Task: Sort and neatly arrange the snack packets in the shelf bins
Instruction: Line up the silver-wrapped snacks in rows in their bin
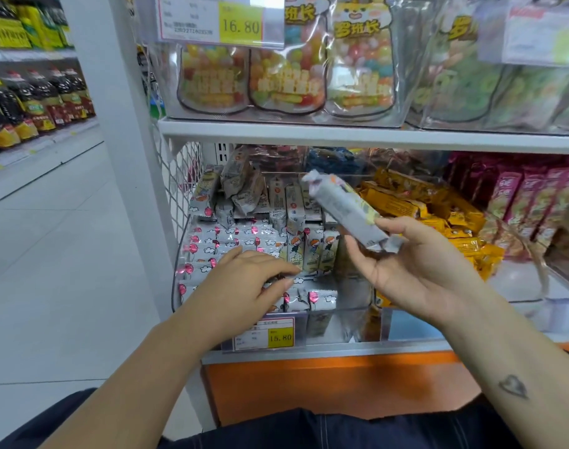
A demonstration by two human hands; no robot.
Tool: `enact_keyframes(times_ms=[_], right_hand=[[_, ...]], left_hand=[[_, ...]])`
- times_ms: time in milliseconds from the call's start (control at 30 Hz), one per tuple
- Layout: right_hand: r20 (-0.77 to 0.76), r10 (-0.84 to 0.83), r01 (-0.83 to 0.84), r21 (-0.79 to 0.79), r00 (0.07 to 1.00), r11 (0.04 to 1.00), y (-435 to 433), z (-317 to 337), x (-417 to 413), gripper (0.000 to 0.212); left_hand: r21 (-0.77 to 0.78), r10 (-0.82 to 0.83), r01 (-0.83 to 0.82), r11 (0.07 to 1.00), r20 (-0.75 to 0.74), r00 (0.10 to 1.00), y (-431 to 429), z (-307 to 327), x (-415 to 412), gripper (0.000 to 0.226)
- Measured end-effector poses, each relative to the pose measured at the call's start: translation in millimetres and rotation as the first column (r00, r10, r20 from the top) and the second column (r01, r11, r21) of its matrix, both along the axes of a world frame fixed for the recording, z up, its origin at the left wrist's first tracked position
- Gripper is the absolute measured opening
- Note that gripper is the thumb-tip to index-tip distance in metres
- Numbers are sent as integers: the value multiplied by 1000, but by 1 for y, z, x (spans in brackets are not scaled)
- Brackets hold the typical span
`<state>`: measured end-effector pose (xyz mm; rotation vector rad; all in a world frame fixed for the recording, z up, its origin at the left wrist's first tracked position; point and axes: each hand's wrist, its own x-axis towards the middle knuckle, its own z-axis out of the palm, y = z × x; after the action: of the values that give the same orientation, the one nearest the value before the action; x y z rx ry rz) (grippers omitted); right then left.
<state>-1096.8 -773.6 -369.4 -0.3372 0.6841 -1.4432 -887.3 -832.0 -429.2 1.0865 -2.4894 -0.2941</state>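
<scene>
A clear plastic bin point(322, 322) on the lower shelf holds several grey snack packets point(212, 244) printed with pink balloons and clouds, some lying flat in rows, others standing or heaped at the back. My left hand point(247, 283) lies palm down on the flat packets at the bin's front, fingers spread. My right hand point(416, 267) is raised in front of the bin and grips one long grey packet point(344, 212) by its lower end, tilted up to the left.
A bin of yellow packets point(438, 215) stands right of the grey ones, then pink packets point(529, 196). Candy bags point(289, 66) fill the shelf above. A yellow price tag point(280, 337) hangs on the bin front. A white wire side panel point(179, 189) bounds the left; an aisle floor lies beyond.
</scene>
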Motion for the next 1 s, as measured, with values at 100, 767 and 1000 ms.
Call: enact_keyframes(times_ms=[100, 767, 1000], right_hand=[[26, 140, -138, -72, 990, 988, 2, -3, -2, 69], [-967, 116, -308, 184, -226, 933, -43, -27, 48, 14], [-942, 190, -333, 279, -275, 901, -48, -31, 44, 30]], left_hand=[[-2, -6, 6, 1000, -14, 1000, -1, -1, 0, 37], [-141, 77, -96, 985, -135, 988, 2, 4, 4, 37], [-58, 106, -98, 993, 140, 985, 0, -1, 1, 38]])
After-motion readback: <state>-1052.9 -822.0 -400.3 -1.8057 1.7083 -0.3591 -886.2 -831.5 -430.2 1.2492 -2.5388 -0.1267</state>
